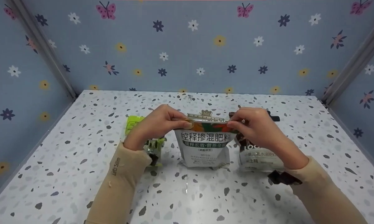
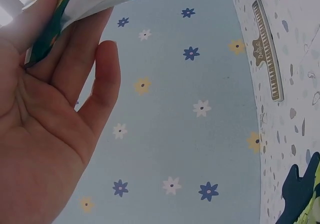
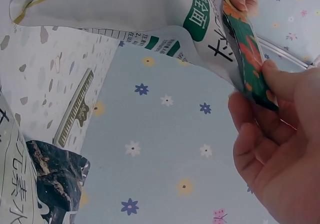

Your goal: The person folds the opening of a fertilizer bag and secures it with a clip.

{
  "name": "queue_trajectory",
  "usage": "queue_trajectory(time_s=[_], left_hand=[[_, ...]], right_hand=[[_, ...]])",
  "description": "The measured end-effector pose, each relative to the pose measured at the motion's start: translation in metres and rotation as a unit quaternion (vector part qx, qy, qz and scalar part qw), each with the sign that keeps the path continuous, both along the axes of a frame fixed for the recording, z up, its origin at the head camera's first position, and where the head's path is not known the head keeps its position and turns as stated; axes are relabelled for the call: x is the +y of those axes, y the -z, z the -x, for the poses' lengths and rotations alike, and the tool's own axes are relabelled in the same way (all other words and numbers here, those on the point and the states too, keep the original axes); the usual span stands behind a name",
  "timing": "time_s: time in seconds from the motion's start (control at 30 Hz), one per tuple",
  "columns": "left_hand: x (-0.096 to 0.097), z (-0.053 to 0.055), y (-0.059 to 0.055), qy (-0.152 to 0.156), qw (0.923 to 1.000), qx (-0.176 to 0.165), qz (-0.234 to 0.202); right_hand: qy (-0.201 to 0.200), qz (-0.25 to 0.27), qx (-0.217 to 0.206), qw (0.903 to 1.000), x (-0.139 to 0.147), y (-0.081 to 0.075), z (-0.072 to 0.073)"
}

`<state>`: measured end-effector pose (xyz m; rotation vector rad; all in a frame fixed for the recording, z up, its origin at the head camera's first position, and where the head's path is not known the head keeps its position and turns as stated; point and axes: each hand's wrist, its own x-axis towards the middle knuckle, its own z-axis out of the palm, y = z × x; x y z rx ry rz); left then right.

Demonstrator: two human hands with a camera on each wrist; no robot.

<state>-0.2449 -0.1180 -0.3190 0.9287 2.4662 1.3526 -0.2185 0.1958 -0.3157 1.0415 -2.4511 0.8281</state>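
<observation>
A white fertilizer bag [image 1: 205, 152] stands upright on the table, its top folded over into a strip with orange, green and red print. My left hand [image 1: 162, 123] pinches one end of that fold between thumb and fingers. At the opposite end, my right hand [image 1: 257, 124] pinches the fold, thumb on the near side and fingers curled behind it. The right wrist view shows the folded strip [image 3: 252, 59] stretched between both hands. Behind the bag, a gold-and-white bag clip [image 1: 205, 116] lies on the table; the left wrist view shows the same clip [image 2: 268, 51].
To the left, a bright green packet [image 1: 133, 123] is partly hidden by the left forearm. A brown-and-white bag [image 1: 258, 161] stands to the right, partly behind the right hand. Patterned walls [image 1: 187, 46] enclose the speckled table [image 1: 68, 174] at the back and sides.
</observation>
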Motion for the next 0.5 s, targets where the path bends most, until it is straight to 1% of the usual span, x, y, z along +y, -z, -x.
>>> queue_trajectory(time_s=[0.1, 0.23, 0.3, 0.4, 0.5], left_hand=[[0.000, 0.001, 0.001, 0.001, 1.0000, 0.007, -0.002], [-0.001, 0.001, 0.002, 0.007, 0.9999, 0.007, -0.011], [-0.001, 0.001, 0.002, 0.010, 0.9998, 0.009, -0.011], [-0.001, 0.001, 0.002, 0.015, 0.9997, 0.005, -0.017], [0.000, 0.002, 0.002, 0.016, 0.9998, 0.007, -0.013]], right_hand=[[-0.007, 0.000, -0.031, 0.9995, 0.004, -0.002, 0.002], [-0.006, 0.000, -0.094, 0.9955, 0.008, -0.007, 0.005], [0.000, 0.005, -0.130, 0.9915, 0.010, -0.010, 0.008], [0.010, 0.019, -0.178, 0.9838, 0.012, -0.010, 0.017], [0.020, 0.033, -0.210, 0.9769, 0.012, -0.006, 0.029]])
